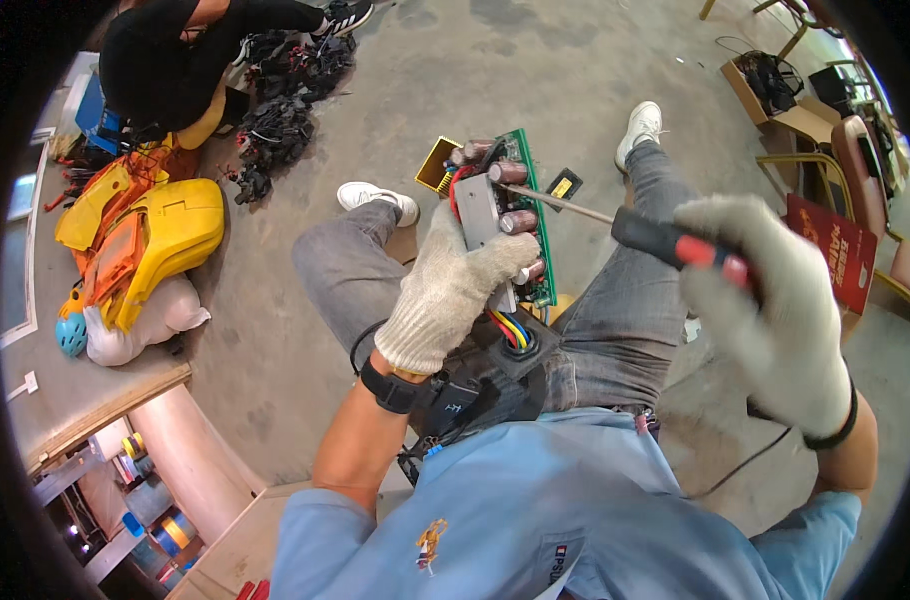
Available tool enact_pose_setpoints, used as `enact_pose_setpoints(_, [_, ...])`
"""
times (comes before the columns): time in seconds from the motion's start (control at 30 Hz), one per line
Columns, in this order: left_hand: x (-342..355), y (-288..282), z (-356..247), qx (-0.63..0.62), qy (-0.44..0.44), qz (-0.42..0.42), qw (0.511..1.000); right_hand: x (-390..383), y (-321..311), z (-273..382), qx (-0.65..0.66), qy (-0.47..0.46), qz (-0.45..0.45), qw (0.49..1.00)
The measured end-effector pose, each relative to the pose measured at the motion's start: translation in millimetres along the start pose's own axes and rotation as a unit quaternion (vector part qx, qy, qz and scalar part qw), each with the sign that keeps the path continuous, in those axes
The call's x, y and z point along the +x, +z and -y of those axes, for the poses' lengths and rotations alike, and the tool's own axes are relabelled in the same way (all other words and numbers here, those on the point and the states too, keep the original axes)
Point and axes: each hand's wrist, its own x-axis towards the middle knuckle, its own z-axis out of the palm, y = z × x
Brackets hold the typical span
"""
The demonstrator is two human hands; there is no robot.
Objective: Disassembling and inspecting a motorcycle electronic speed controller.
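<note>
My left hand (445,285), in a pale knitted glove, is closed round a circuit board (539,215) held up between my knees. The board has a green edge, a grey metal plate (478,208) and several brown cylindrical capacitors (518,221). Red, yellow and blue wires (515,330) run from its lower end into a black part (543,350) at my lap. My gloved right hand (775,300), smeared by motion, grips a screwdriver (665,238) by its black and red handle. The shaft points left across the board, its tip near the upper capacitors; contact is unclear.
A small yellow box (436,165) and a black piece with a yellow label (565,187) lie beyond the board. Yellow and orange plastic shells (180,240) are piled at left, near black cable heaps (280,135) and a seated person (155,75). Chairs (860,165) stand at right.
</note>
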Motion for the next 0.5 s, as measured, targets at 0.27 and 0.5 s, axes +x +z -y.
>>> enact_pose_setpoints(0.27, [1,-3,1,0.0,0.025,-0.016,1.0,-7,-2,-8,0.085,0.147,0.021,0.985])
enact_pose_setpoints(0.5, [3,1,-4,-0.06,0.011,-0.013,0.998,-5,0,-7,-0.36,-0.181,0.081,0.912])
